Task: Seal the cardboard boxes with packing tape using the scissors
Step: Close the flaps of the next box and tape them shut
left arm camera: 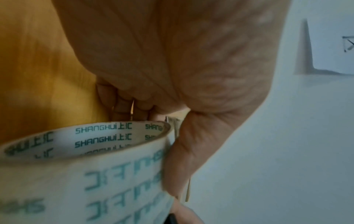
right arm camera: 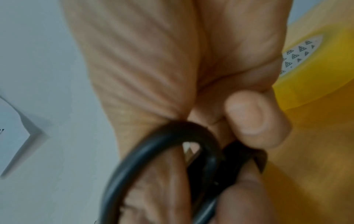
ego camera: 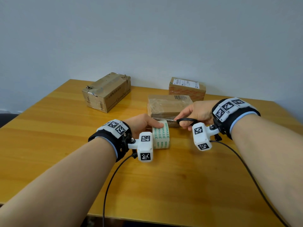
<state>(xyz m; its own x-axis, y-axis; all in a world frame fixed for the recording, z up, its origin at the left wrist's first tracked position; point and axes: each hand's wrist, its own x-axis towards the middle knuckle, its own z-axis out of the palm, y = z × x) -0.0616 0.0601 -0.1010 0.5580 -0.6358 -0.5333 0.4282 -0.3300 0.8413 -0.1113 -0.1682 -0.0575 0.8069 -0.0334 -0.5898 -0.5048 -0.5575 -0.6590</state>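
My left hand (ego camera: 144,124) grips a roll of clear packing tape (ego camera: 161,136) with green lettering, held just above the table (ego camera: 65,128); in the left wrist view the tape roll (left arm camera: 86,166) fills the lower left under my fingers (left arm camera: 122,106). My right hand (ego camera: 193,114) holds black-handled scissors (ego camera: 186,122), the blades pointing left across the top of the roll. The black scissors handle (right arm camera: 162,159) loops under my thumb in the right wrist view. A flat cardboard box (ego camera: 168,106) lies directly behind both hands.
A battered cardboard box (ego camera: 106,92) stands at the back left. A third box (ego camera: 187,88) with a white label sits at the back right near the wall. Cables (ego camera: 111,181) trail from both wrists over the table's front edge.
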